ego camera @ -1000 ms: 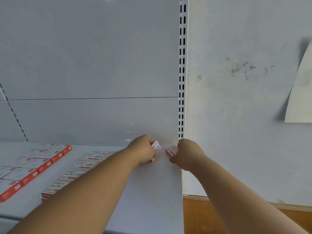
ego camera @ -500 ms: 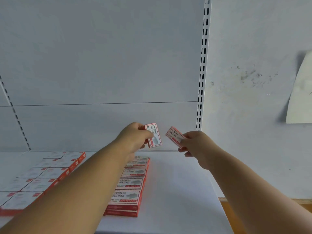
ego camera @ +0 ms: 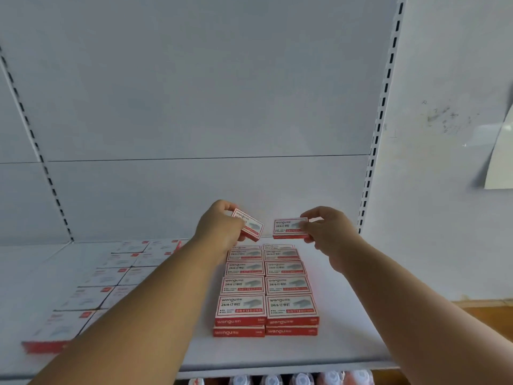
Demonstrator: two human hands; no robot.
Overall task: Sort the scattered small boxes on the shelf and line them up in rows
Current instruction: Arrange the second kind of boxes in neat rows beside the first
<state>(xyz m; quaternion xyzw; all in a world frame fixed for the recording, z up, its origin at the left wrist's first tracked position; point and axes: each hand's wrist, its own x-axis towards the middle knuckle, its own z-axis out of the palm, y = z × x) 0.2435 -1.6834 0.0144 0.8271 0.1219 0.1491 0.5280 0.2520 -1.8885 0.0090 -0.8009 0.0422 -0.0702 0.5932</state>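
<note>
Two rows of red-and-white boxes [ego camera: 266,290] lie nearest the shelf [ego camera: 347,329] front, side by side and stacked at least two deep at the near end, running back toward the rear panel [ego camera: 194,107]. Left of them a wider block of paler boxes [ego camera: 111,276] sits in its own rows, partly blurred and partly hidden by the left forearm. Below the shelf edge a line of bottle caps [ego camera: 299,380] shows.

Above the far end of the two rows, each hand carries one box clear of the shelf. The left hand [ego camera: 219,232] pinches the left box [ego camera: 248,224] at its left end, thumb in front and fingers curled behind, and the box tilts down to the right. The right hand [ego camera: 327,232] grips the right box [ego camera: 290,228] by its right end, held nearly level with its face toward the camera. The two boxes hang near each other but apart.

A second ago both hands were down at the shelf's right rear corner by the slotted upright [ego camera: 373,151], closing on these boxes; half a second ago they had lifted them. Now the view has swung left and both boxes hover over the back of the rows. That suggests the strays from the corner are collected, and the step in hand is setting one at the rear of each row.
</note>
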